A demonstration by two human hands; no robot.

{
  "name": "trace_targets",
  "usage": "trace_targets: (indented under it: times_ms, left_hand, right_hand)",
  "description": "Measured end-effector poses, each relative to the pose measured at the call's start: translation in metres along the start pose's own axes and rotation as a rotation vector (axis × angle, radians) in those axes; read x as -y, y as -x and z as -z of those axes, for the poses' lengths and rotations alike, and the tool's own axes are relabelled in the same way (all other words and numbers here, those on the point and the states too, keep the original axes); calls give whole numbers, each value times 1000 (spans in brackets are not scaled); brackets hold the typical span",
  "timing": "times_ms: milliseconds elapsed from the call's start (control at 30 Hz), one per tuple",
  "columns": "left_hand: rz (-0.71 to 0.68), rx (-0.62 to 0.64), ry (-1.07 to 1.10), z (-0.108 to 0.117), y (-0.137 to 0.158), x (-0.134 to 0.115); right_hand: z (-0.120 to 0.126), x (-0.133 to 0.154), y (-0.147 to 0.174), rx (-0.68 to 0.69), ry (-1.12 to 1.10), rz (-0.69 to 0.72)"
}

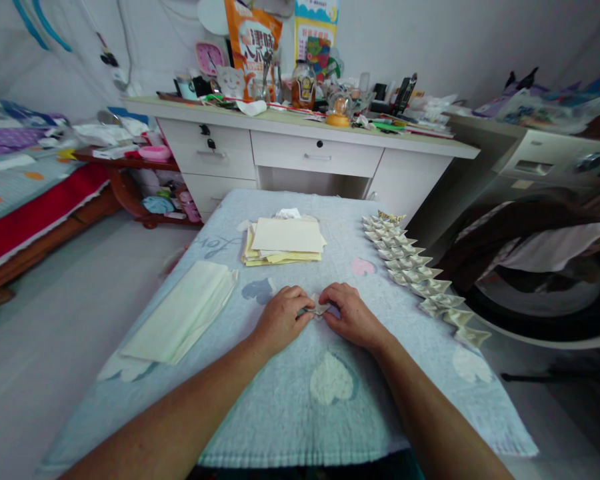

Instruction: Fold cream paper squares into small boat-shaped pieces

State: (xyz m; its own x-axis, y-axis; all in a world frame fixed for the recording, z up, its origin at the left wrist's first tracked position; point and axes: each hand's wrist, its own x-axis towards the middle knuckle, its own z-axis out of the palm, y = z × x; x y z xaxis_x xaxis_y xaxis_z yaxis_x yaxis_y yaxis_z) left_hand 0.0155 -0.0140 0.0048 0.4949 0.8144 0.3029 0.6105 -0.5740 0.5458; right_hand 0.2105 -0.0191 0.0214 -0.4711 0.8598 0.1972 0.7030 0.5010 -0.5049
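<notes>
Both hands met mid-bench. My left hand (281,319) and right hand (353,315) each pinched one end of a small folded paper piece (317,308), pressing it onto the blue towel (300,413). Row of finished folded pieces (420,277) lay along the right edge; stack of paper sheets (286,241) beyond; pale folded cloth (185,313) left.

A pale blue towel (290,400) is covering the tabletop, showing white hearts, one pink heart and a grey-blue one. The stack of sheets (286,241) is showing cream on top and yellow beneath. The folded pile (185,313) is looking pale green. The row of folded paper pieces (420,273) is showing white with grey-green printing. The desk (300,150) behind is appearing white.
</notes>
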Motion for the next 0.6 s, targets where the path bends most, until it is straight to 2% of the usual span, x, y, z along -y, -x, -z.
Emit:
trace_targets:
  times_ms: [367, 600]
  left_hand:
    - [-13, 3, -26, -3, -3, 1]
    - [42, -11, -18, -2, -3, 0]
  right_hand:
    - [-5, -6, 0, -67, 20, -32]
    - [-4, -6, -1, -39, 55, -57]
